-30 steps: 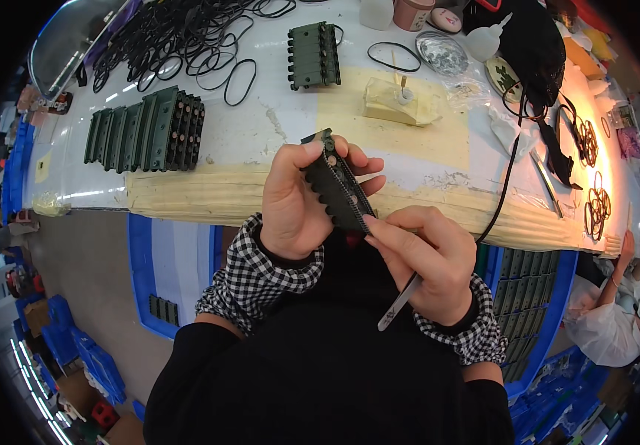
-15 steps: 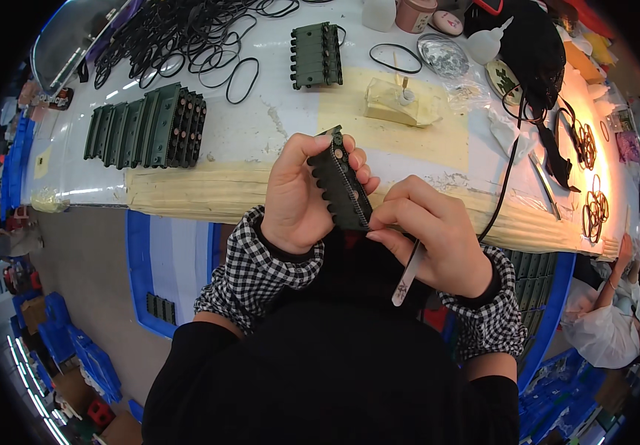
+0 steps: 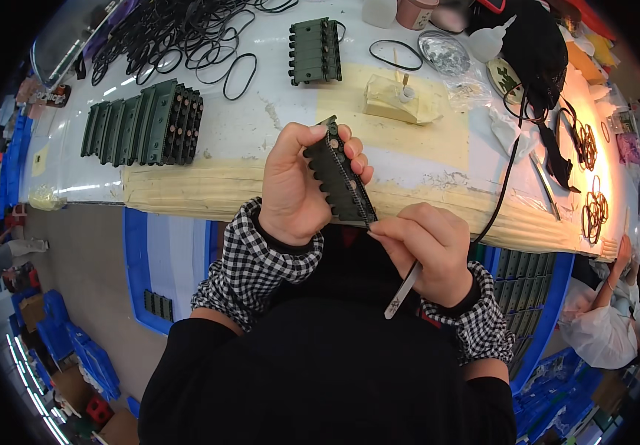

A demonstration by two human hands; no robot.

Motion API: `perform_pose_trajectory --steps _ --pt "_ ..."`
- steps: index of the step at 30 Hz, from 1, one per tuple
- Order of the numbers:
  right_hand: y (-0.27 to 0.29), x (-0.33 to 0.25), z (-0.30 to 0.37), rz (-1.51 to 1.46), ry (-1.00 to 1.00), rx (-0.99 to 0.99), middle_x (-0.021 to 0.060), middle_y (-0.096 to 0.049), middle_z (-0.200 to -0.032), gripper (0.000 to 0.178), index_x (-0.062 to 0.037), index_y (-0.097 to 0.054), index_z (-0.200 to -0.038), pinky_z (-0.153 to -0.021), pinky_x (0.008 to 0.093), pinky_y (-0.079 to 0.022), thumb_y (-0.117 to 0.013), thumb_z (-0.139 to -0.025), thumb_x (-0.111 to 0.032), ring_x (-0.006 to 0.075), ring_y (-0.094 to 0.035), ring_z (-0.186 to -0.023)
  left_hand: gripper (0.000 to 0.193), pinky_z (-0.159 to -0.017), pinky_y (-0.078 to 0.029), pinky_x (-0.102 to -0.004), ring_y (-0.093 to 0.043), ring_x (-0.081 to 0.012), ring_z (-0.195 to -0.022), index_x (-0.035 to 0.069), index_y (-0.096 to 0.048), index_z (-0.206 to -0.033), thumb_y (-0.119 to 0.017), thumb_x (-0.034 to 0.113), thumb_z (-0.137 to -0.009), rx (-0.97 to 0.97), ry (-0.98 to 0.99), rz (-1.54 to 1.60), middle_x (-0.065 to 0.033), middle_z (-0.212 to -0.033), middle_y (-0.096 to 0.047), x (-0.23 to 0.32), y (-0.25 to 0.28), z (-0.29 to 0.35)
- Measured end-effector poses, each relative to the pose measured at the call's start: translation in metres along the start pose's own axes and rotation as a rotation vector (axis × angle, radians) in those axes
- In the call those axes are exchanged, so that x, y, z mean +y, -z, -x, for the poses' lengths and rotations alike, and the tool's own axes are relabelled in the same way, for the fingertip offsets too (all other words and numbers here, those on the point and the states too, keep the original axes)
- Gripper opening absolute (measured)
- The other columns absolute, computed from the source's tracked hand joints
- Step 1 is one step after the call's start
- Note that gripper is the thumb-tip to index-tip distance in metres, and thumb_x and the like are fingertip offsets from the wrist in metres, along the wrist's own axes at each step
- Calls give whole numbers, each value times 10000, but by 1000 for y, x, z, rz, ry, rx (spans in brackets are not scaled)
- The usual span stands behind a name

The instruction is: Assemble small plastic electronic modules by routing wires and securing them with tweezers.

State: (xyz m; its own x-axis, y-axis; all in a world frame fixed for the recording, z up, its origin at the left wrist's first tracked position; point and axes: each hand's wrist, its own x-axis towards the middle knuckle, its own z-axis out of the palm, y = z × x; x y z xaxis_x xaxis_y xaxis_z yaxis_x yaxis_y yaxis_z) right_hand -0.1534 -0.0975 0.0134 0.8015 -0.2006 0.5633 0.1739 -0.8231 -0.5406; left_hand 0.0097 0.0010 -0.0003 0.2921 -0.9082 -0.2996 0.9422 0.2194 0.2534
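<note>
My left hand (image 3: 294, 182) is closed around a dark green plastic part (image 3: 343, 194) with a scalloped edge, holding it tilted above the table's near edge. A thin dark beaded-looking strip (image 3: 355, 180) runs down the part, beside small copper-coloured discs. At the part's lower end, the thumb and forefinger of my right hand (image 3: 432, 248) are pinched together. Metal tweezers (image 3: 401, 294) are held in that hand, their flat end sticking out below the palm. The tweezers' tips are hidden by my fingers.
Stacked green parts (image 3: 144, 126) stand on the table at left; another stack (image 3: 314, 52) is farther back. Black rubber loops (image 3: 179, 37) heap at the far left. A yellow taped block (image 3: 398, 100) sits beyond my hands. Blue trays (image 3: 136, 274) flank me below; a person (image 3: 598, 322) sits at right.
My right hand has shifted slightly left and down, and the tweezers' end has moved with it. The left hand and the green part have moved slightly up and left.
</note>
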Motion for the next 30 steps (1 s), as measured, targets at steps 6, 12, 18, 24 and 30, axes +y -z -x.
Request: perform_pose_trajectory --steps 6,12,18,24,30 --pt "-10 0 9 -63 28 109 26 -553 -695 248 -76 -680 -842 -471 277 -422 -780 -616 -56 166 -549 -533 220 -762 -467 -331 -557 -184 -714 54 -549 -862 -523 269 -823 1 43 88 -51 -761 -567 0 0 0" --pt "-14 -10 2 -232 -238 193 36 -574 -705 271 -60 -684 -867 -490 265 -458 -810 -628 -71 164 -567 -548 223 -785 -463 -339 -561 -187 -720 58 -551 -876 -518 274 -829 4 30 74 -49 -774 -572 -1 -1 2" --pt "-24 -4 1 90 33 284 46 -581 -734 256 -59 -674 -853 -483 277 -464 -803 -633 -71 176 -568 -545 224 -830 -480 -368 -575 -190 -742 57 -553 -900 -524 271 -839 45 -40 72 -56 -802 -584 -4 -2 4" --pt "-27 -11 2 159 1 260 55 -566 -745 254 -51 -657 -846 -464 284 -450 -748 -614 0 197 -561 -534 228 -828 -501 -380 -582 -187 -748 54 -556 -903 -531 272 -845 119 -199 -73 -59 -805 -590 -10 -6 8" --pt "-15 -22 -7 -420 -464 57 17 -497 -710 122 -35 -601 -831 -439 256 -408 -692 -769 18 97 -534 -524 235 -816 -505 -387 -586 -196 -746 44 -560 -903 -532 269 -842 139 -195 -101 -68 -795 -593 -9 -7 11"
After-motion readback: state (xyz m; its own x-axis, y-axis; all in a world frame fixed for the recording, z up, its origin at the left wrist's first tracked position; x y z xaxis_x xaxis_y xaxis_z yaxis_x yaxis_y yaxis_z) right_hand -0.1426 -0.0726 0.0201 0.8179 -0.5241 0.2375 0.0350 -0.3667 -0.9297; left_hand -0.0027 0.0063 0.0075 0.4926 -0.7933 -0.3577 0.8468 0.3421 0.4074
